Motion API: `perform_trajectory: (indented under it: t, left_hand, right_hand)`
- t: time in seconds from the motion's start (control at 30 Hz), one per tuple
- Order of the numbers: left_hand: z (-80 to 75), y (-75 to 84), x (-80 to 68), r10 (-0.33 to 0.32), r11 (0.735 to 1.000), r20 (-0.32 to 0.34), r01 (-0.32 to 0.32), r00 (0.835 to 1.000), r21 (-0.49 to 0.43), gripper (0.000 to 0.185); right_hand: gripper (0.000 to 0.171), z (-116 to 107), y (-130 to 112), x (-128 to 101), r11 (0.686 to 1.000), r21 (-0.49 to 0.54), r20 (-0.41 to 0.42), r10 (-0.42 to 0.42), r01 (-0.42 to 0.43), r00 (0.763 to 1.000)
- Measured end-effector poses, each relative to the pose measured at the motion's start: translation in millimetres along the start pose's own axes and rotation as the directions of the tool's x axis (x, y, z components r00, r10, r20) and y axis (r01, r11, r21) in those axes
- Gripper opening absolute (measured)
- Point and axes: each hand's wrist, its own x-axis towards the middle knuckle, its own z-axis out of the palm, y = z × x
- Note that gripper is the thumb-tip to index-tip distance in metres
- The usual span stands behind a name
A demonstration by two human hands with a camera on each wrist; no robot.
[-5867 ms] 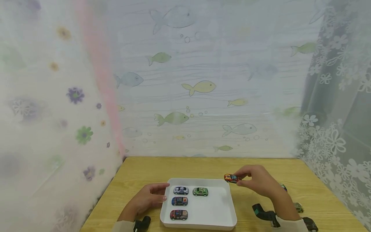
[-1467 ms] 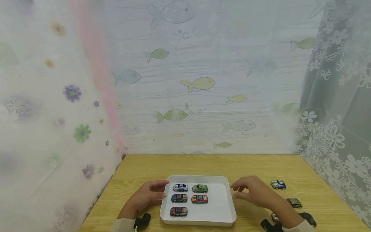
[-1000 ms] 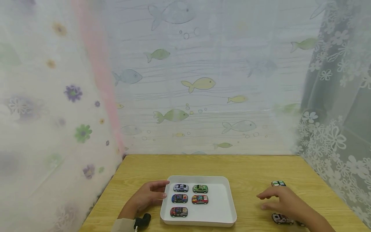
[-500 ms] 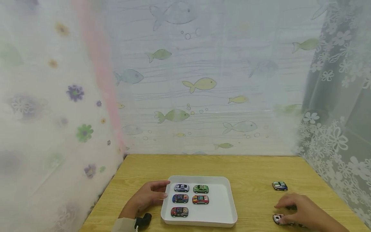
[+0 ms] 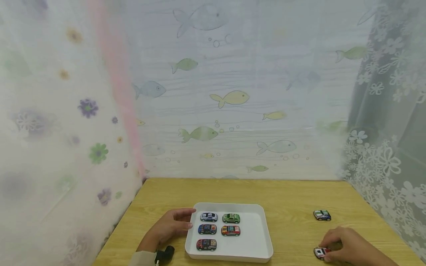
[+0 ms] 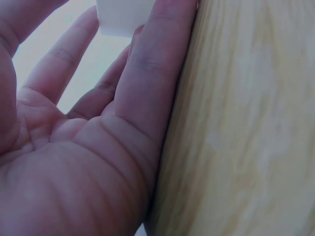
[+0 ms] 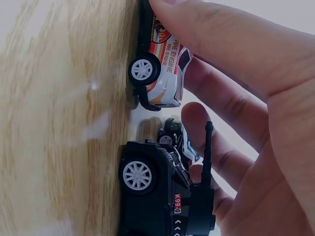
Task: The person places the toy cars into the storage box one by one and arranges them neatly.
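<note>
Wooden table (image 5: pixel 286 195), backed by fish-print and floral curtains.

White tray (image 5: pixel 256 244): near the front edge, centre. Holds five toy cars in two columns: blue-and-white car (image 5: pixel 208 217), dark blue car (image 5: pixel 207 229) and dark red car (image 5: pixel 206 244) on the left; green car (image 5: pixel 231 218) and red-orange car (image 5: pixel 230 230) on the right.

Left hand (image 5: pixel 169 229): lies on the table beside the tray's left side, fingers relaxed and nearly straight, tips touching the tray's wall; it grips nothing. The left wrist view shows the palm edge flat on the wood and a white corner of the tray (image 6: pixel 120 17) at the fingertips.

Right hand (image 5: pixel 349 247): at the front right of the table, well apart from the tray, fingers curled over a white fire-engine car (image 5: pixel 320 252). In the right wrist view a finger presses on that car's roof (image 7: pixel 160 69), wheels on the wood; whether the thumb closes the pinch is probably so, but unclear. A black car (image 7: pixel 162 196) stands just beside it, under the palm.

Loose blue-and-white car with green (image 5: pixel 321 215): on the table, farther back on the right.
</note>
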Motion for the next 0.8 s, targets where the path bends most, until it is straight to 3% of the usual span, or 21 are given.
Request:
perform_trajectory:
  t: [0.23, 0.47, 0.6, 0.8]
  left_hand:
    - [-0.7, -1.2, -1.0, 0.013, 1.000, 0.008, -0.013, 1.000, -0.012, 0.061]
    - [-1.5, -0.2, -0.9, 0.014, 1.000, -0.002, -0.014, 1.000, 0.019, 0.060]
    - [-1.1, 0.0, -0.8, 0.014, 1.000, -0.001, -0.013, 1.000, 0.012, 0.060]
    - [-1.4, -0.3, 0.6, 0.017, 1.000, 0.001, -0.017, 1.000, 0.003, 0.060]
  right_hand:
    - [0.015, 1.1, -1.4, 0.6, 0.998, 0.012, 0.004, 0.066, -0.066, 0.998]
    - [0.014, 2.8, 0.2, 4.2, 1.000, 0.002, -0.003, 0.007, -0.007, 1.000]
    - [0.014, 3.2, -1.7, 7.6, 0.999, -0.052, -0.027, 0.004, -0.006, 1.000]
    - [0.016, 1.1, -17.5, 15.7, 0.993, -0.057, -0.044, 0.099, -0.102, 0.994]
